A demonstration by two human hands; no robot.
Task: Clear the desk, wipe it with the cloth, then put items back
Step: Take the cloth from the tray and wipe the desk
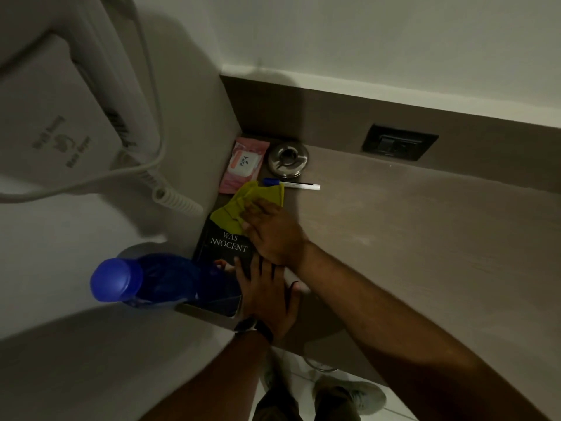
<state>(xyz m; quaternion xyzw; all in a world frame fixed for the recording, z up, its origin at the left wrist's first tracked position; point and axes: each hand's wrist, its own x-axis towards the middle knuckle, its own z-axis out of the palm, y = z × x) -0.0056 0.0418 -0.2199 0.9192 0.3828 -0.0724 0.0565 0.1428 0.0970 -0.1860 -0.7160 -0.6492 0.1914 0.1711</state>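
A dark book (224, 247) with white title letters lies at the left end of the brown desk (409, 238), against the wall. A crumpled yellow cloth (243, 202) rests on the book's far end. My right hand (273, 235) lies flat, palm down, over the book, its fingertips on the cloth. My left hand (264, 296), a watch on its wrist, presses flat on the book's near right part, its fingertips hidden under my right wrist. A blue bottle (142, 281) stands at the book's near left corner.
In the far left corner lie a pink wipes pack (243, 164), a round metal ashtray (287, 159) and a blue-capped pen (291, 185). A socket plate (399, 142) sits in the back panel. A wall hairdryer with coiled cord (176, 202) hangs at left.
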